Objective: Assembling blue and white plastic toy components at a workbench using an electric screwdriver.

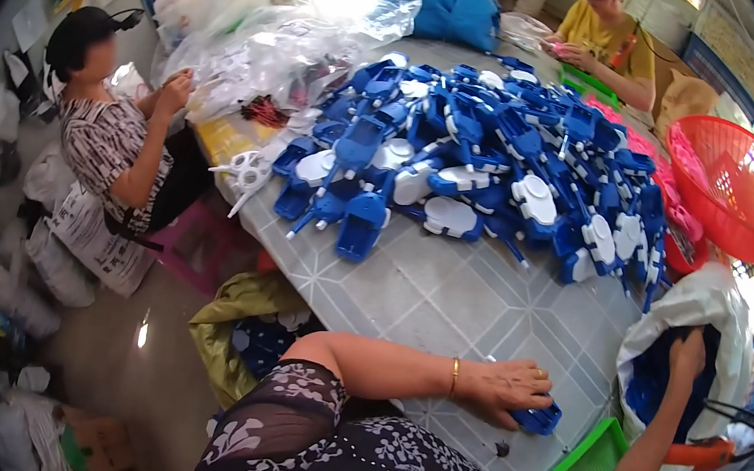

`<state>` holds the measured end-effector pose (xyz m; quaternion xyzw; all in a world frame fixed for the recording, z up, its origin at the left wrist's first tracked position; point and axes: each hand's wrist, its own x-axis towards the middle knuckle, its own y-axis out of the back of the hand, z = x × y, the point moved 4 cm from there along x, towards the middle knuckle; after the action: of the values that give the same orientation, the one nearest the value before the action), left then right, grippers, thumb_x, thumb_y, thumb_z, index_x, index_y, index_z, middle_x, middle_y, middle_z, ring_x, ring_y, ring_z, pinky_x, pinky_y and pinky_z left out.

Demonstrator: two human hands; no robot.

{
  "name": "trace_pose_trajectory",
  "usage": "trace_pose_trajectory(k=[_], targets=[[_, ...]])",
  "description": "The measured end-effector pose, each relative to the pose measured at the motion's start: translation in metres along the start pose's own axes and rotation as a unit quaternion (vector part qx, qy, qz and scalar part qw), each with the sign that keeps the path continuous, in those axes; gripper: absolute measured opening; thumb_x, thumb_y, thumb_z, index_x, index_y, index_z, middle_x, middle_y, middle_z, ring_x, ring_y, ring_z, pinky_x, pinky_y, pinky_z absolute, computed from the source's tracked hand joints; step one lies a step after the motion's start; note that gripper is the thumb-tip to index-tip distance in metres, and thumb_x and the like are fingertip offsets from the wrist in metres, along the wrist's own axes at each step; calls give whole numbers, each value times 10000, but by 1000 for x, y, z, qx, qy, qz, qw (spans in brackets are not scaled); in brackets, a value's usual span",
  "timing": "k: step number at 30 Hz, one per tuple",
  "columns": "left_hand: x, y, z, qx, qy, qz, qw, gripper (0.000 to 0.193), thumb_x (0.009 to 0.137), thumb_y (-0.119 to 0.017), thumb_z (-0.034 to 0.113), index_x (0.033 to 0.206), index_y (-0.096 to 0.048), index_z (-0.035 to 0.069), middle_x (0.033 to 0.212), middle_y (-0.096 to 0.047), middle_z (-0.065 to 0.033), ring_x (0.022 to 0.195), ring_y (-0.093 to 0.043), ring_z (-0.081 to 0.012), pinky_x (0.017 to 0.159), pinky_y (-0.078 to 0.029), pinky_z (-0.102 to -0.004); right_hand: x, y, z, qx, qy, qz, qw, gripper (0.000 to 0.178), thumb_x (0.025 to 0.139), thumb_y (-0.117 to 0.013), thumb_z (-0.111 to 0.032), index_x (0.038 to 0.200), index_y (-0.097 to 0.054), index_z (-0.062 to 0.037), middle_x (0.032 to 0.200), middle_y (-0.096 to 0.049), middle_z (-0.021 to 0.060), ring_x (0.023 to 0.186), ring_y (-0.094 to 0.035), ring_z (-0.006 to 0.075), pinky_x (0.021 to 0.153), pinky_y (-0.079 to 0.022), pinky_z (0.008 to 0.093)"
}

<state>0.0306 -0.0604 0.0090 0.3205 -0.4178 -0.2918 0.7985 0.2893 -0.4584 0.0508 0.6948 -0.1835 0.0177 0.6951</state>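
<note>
My left hand (506, 393) rests low over the tiled tabletop, its fingers curled over a blue plastic casing (539, 418) lying on the table. My right hand (689, 352) reaches down into the mouth of a white woven sack (732, 321), where dark blue parts (648, 393) show inside. Its fingers are hidden there, so I cannot see what they touch. Beyond my hands, a large heap of blue and white plastic casings (459, 180) with thin stems covers the far part of the table.
A green tray (591, 464) holding tiny pieces stands between my forearms, beside an orange-handled tool (699, 452). A small dark piece (501, 449) lies nearby. Further right sits a red basket (731, 190). White scissors (246, 177) lie at the left edge. Two other people work around the table.
</note>
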Motion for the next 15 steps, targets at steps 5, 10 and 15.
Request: trace_pose_trajectory(k=[5, 10, 15], targets=[[0, 1, 3, 1, -13, -3, 1000, 636, 741, -834, 359, 1224, -590, 25, 1078, -561, -137, 1073, -561, -315, 934, -425, -444, -101, 69, -45, 19, 37, 8, 999, 249, 975, -643, -126, 1194, -532, -85, 1126, -706, 216, 1075, -679, 461, 913, -523, 533], [0, -3, -1, 3, -23, -6, 1000, 651, 739, -828, 367, 1237, -592, 21, 1084, -567, -138, 1084, -564, -318, 936, -428, -442, -170, 82, -139, 290, 253, -24, 923, 356, 965, -614, -37, 1317, -565, -51, 1162, -678, 245, 1085, -689, 425, 957, -526, 458], [-1, -12, -11, -16, -13, -3, 1000, 641, 756, -826, 385, 1233, -596, 25, 1176, -601, -169, 1166, -588, -358, 1003, -446, -482, -236, 132, -302, 336, 503, -100, 790, 526, 897, -617, 39, 1407, -575, -82, 1100, -660, 206, 1005, -671, 443, 848, -550, 499]])
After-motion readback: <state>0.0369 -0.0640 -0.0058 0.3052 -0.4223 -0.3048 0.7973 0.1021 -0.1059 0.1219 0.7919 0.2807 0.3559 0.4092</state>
